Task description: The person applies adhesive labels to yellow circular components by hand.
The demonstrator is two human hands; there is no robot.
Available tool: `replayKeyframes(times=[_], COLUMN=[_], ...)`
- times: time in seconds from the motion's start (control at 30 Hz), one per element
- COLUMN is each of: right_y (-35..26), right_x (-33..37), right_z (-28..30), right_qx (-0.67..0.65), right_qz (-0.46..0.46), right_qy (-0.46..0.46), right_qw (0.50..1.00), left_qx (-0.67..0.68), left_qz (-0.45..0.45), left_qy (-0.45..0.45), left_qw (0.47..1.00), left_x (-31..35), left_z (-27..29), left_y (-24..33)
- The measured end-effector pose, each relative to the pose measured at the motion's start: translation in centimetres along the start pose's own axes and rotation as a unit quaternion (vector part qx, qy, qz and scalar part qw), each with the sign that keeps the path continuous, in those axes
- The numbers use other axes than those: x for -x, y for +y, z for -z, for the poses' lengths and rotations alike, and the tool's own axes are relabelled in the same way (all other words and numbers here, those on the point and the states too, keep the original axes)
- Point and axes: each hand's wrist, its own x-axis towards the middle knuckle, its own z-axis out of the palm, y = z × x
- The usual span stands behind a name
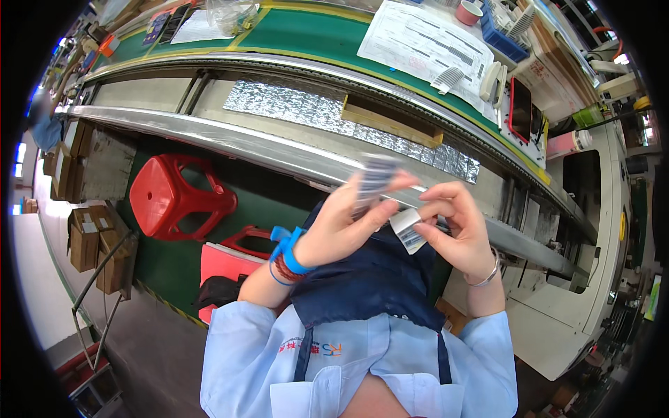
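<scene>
Both hands are raised in front of my dark blue apron (369,279). My left hand (338,230), with a blue band at the wrist, is closed around a striped grey-and-dark piece (376,177) that is smeared by motion. Its exact kind cannot be made out. Between thumb and fingers, my right hand (456,230) pinches a small flat whitish piece (409,230) with dark marks, perhaps a label or thin part. The left thumb lies close beside this piece.
Ahead runs a metal-edged conveyor line (209,132) carrying silvery bubble sheeting (286,104) and a yellowish cardboard tray (390,124). Beyond it are printed sheets (425,49), finned grey pieces (448,79), a red-cased phone (520,110) and a blue crate (502,38). A red stool (157,198) stands left.
</scene>
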Motion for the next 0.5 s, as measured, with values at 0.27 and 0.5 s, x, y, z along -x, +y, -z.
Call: replayKeyframes(times=[0.27,0.5], right_y=[-2.2,-1.8], right_x=[-0.1,-0.4], right_z=[0.8,0.9], right_qx=[0.167,0.368], right_qz=[-0.006,0.087], right_qy=[-0.073,-0.143], right_qw=[0.983,0.915], left_qx=[0.013,-0.059], left_qz=[0.147,0.033], left_qy=[-0.212,-0.156], left_qw=[0.966,0.985], left_x=[-1.3,-1.0], left_z=[0.8,-0.6], left_y=[0.9,0.6])
